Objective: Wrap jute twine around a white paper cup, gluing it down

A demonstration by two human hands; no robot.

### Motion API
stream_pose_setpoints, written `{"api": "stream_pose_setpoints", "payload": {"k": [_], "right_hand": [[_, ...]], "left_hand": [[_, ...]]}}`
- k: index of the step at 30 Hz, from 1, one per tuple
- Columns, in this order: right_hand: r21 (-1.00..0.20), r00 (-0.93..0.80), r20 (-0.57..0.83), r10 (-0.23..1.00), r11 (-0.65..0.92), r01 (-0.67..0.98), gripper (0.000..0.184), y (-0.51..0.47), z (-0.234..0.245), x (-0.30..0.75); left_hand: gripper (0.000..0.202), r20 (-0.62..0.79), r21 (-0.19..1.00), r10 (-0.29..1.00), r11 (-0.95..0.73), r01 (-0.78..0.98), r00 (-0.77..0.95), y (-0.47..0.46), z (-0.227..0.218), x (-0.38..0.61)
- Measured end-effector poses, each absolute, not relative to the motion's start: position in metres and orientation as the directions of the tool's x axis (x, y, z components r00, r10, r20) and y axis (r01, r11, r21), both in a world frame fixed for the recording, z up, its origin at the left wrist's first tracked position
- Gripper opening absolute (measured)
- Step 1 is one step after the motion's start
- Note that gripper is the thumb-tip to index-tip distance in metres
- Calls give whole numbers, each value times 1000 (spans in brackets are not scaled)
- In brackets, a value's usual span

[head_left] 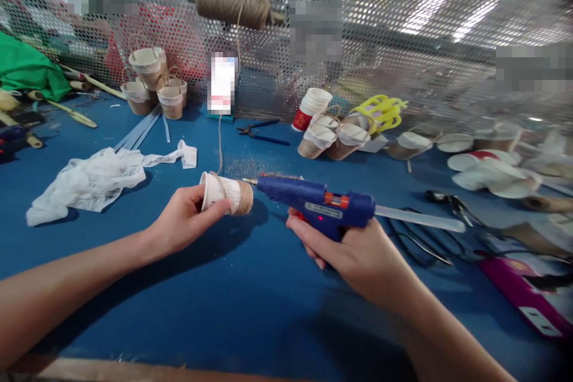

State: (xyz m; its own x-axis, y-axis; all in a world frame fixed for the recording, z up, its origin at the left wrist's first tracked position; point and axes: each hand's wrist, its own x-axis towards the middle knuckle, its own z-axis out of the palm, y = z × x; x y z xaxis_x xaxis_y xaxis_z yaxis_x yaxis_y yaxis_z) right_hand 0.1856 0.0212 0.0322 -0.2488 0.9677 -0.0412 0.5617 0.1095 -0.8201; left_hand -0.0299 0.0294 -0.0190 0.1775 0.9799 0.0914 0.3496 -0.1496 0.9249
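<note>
My left hand (188, 215) is closed around a paper cup (230, 189) lying on its side, its base end wrapped in brown twine. From the cup a strand of twine (219, 143) runs up toward a twine spool (233, 7) on a rod at the mesh panel. My right hand (344, 248) grips a blue hot glue gun (308, 200), with a clear glue stick (421, 218) protruding from its back. The metal nozzle points left and meets the cup at its twine-covered part; whether it touches is hard to tell.
White lace (96, 185) and several glue sticks (141, 128) lie left. Finished small baskets (150, 68) stand behind them. Pliers (264, 131), more baskets (317, 136) and yellow strips (380, 113) are at the back. Scissors (425, 245) and a purple power strip (523, 292) lie right.
</note>
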Motion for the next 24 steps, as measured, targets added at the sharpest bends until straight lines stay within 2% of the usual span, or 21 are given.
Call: {"api": "stream_pose_setpoints", "payload": {"k": [8,17,24], "right_hand": [[-744,-296,40,954,226,629,12,24,26,188],[-729,-265,-10,964,174,662,18,23,26,185],[-699,-307,8,952,225,679,16,23,28,184]], "left_hand": [[27,83,878,978,-162,450,190,31,-21,-30],[27,128,859,971,-211,468,203,31,-19,-29],[28,113,875,970,-199,442,213,31,-23,-29]]}}
